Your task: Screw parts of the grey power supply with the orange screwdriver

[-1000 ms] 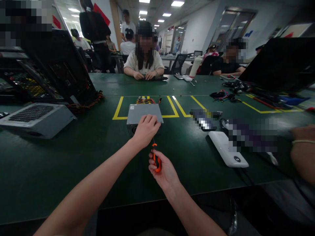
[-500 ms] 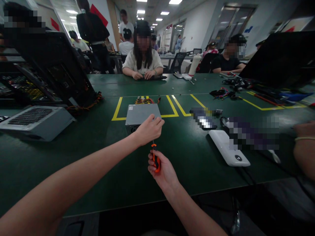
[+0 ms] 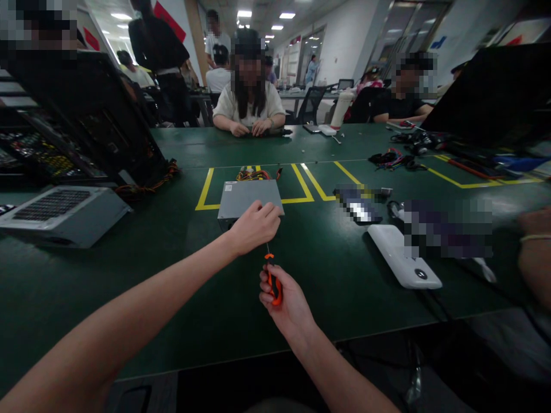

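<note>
In my right hand [image 3: 290,301] is an orange and black screwdriver [image 3: 274,289], its handle wrapped by the fingers and its thin shaft pointing away from me. My left hand [image 3: 257,228] is closed in front of the shaft, by the near right corner of a grey power supply [image 3: 247,195]. The screwdriver's tip is hidden behind that hand, and what its fingers hold, if anything, cannot be seen. Bundled yellow, red and black cables [image 3: 258,174] lie at the far side of the power supply.
A second power supply [image 3: 64,212] and a tilted black computer case [image 3: 94,120] stand at left. Yellow tape [image 3: 297,201] marks the green table. To the right lie a white power bank [image 3: 402,258], a phone [image 3: 357,206] and cables [image 3: 391,159]. A person [image 3: 249,103] sits opposite.
My left hand has shifted slightly left and toward me, with its fingers still closed. The screwdriver has dropped a touch lower in view, still in my right hand.
</note>
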`<state>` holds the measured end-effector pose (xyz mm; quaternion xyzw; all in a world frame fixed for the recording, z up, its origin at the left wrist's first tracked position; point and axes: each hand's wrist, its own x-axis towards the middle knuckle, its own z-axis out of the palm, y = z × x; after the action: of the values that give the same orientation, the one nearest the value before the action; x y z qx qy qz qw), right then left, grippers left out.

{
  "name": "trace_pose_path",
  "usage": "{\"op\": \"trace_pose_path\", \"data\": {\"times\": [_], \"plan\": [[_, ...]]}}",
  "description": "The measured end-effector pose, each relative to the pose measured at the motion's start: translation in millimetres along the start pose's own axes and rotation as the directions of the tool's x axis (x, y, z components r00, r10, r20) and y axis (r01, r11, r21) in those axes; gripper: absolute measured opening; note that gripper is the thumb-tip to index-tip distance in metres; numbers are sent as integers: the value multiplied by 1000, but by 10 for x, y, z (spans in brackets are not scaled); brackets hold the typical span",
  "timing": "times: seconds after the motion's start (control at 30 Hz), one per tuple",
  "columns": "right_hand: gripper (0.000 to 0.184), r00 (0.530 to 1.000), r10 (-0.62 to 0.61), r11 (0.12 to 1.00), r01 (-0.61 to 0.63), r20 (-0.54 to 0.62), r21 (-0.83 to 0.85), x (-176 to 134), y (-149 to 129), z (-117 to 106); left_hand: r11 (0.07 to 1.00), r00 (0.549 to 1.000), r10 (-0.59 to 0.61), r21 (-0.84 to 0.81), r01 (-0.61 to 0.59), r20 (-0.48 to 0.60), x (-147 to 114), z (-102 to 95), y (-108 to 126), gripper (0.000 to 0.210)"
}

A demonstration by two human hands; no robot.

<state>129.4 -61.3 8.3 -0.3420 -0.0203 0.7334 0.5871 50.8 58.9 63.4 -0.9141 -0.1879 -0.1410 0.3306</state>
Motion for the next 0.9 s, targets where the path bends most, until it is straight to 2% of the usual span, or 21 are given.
{"op": "trace_pose_path", "data": {"times": [0.1,0.17,0.23,0.27,0.4,0.6,0.73,0.8,0.9], "plan": [[18,1000,-1,1000,1,-3,3,-10,8,5,974,979,-201,-114,196,-33,-196,-7,-40,15],[19,1000,-12,1000,12,-11,-5,-15,20,7,898,914,-401,-224,380,-59,-350,11,-32,13],[19,999,-37,999,37,-29,-21,-19,35,9,832,855,-515,-281,478,-70,-466,40,4,13],[18,998,-52,998,51,-36,-27,-21,42,11,822,846,-529,-287,492,-66,-496,55,28,13],[18,997,-50,998,48,-53,-35,-20,49,21,826,871,-492,-326,460,-16,-450,113,108,24],[22,997,3,999,-6,-76,-42,4,13,15,681,769,-639,-463,567,2,-343,222,126,24],[16,989,-88,994,81,-120,-70,-6,33,52,652,754,-656,-489,579,19,-364,237,125,24],[19,981,-150,985,138,-126,-101,-28,45,71,642,752,-659,-499,581,28,-371,231,122,23],[21,987,-114,987,100,-110,-128,-65,32,67,634,747,-664,-506,585,31,-375,230,118,22]]}}
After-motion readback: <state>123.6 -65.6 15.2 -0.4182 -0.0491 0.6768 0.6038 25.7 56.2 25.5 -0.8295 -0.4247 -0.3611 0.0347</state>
